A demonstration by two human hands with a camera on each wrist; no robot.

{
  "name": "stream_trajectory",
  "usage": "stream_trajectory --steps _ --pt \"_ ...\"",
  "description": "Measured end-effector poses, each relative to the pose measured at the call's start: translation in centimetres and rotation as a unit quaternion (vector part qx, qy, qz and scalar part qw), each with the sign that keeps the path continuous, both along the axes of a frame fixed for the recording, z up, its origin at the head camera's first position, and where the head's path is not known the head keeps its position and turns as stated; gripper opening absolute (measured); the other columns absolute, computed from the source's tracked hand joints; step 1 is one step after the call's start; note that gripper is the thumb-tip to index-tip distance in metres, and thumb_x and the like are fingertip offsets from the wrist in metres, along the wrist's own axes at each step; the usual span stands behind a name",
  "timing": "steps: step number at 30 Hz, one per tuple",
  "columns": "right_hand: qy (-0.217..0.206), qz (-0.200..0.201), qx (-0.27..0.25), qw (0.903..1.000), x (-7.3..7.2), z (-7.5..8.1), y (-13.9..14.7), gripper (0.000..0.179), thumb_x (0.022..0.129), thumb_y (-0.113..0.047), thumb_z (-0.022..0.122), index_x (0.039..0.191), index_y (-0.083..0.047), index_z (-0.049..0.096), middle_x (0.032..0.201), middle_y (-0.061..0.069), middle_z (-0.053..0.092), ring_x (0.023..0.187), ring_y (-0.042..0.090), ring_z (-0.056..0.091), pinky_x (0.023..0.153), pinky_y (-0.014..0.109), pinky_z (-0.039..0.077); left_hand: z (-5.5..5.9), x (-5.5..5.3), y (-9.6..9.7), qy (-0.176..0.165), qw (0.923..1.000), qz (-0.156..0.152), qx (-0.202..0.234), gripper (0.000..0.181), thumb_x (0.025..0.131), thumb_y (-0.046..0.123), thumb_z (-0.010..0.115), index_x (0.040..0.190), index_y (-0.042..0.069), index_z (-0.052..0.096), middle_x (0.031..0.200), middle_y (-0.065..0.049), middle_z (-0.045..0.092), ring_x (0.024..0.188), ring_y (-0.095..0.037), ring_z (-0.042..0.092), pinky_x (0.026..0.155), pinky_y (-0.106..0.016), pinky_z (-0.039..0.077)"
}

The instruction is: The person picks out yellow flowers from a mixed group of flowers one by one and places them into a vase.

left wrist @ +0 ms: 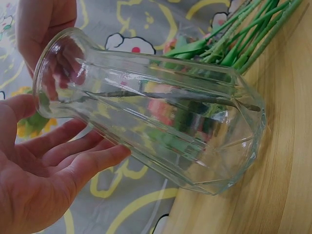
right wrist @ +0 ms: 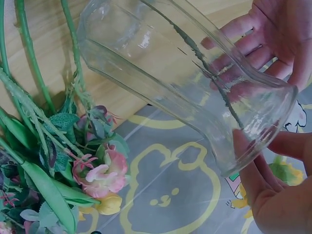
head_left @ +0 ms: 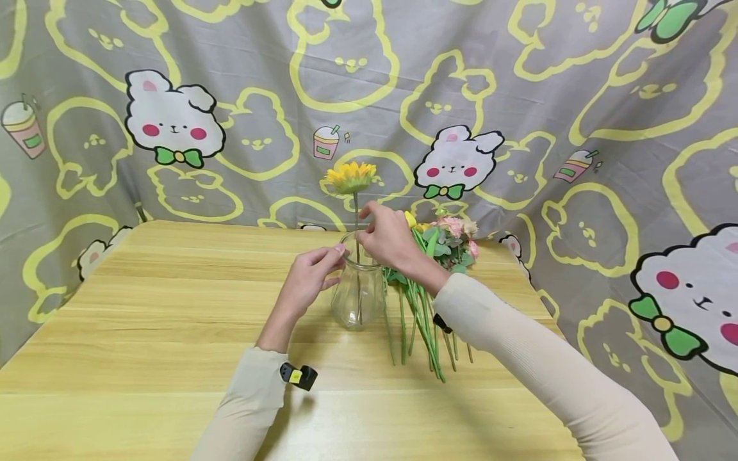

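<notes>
A clear glass vase (head_left: 348, 301) with faceted sides stands upright on the wooden table. The stem of a yellow sunflower (head_left: 350, 178) runs down inside it, its lower end near the base, while the bloom rises above the mouth. My right hand (head_left: 389, 240) pinches the stem at the vase's mouth. Against the vase's left side lies my left hand (head_left: 308, 278), thumb at the rim. In the left wrist view the left hand's fingers (left wrist: 92, 163) extend loosely along the glass.
Right of the vase lies a bunch of flowers: pink blooms (head_left: 452, 225), yellow tulip-like heads, grey-green leaves and long green stems (head_left: 426, 333) toward the front. Behind the wooden table (head_left: 173, 307) hangs a grey curtain (head_left: 254, 57) printed with bunnies.
</notes>
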State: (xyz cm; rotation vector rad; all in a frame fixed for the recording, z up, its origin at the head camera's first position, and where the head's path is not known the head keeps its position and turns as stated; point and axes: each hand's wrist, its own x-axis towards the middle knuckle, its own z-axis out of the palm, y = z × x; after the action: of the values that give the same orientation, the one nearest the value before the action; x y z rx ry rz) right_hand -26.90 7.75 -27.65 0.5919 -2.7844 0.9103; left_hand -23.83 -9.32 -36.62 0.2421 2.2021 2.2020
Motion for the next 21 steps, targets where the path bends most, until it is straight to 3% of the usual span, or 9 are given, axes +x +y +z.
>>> stream_trajectory --steps 11,21 --pt "0.0 -0.016 -0.006 0.9999 0.0 0.3 0.6 0.033 0.093 -0.01 0.073 0.123 -0.002 0.062 0.105 0.018 0.075 0.09 0.027 0.075 0.066 0.03 0.064 0.1 0.2 0.0 -0.005 1.0 -0.003 0.002 0.056 0.103 0.046 0.057 0.13 -0.002 0.065 0.137 -0.014 0.062 0.131 -0.029 0.059 0.103 -0.043 0.056" --pt "0.035 -0.048 -0.006 0.9982 -0.5 1.5 2.7 0.033 0.093 -0.013 0.07 0.123 -0.002 0.064 0.098 0.016 0.076 0.08 0.026 0.074 0.068 0.037 0.063 0.0 0.1 0.1 -0.001 1.0 0.001 0.0 0.054 0.103 0.046 0.058 0.129 0.0 0.066 0.135 -0.018 0.061 0.131 -0.031 0.059 0.101 -0.042 0.057"
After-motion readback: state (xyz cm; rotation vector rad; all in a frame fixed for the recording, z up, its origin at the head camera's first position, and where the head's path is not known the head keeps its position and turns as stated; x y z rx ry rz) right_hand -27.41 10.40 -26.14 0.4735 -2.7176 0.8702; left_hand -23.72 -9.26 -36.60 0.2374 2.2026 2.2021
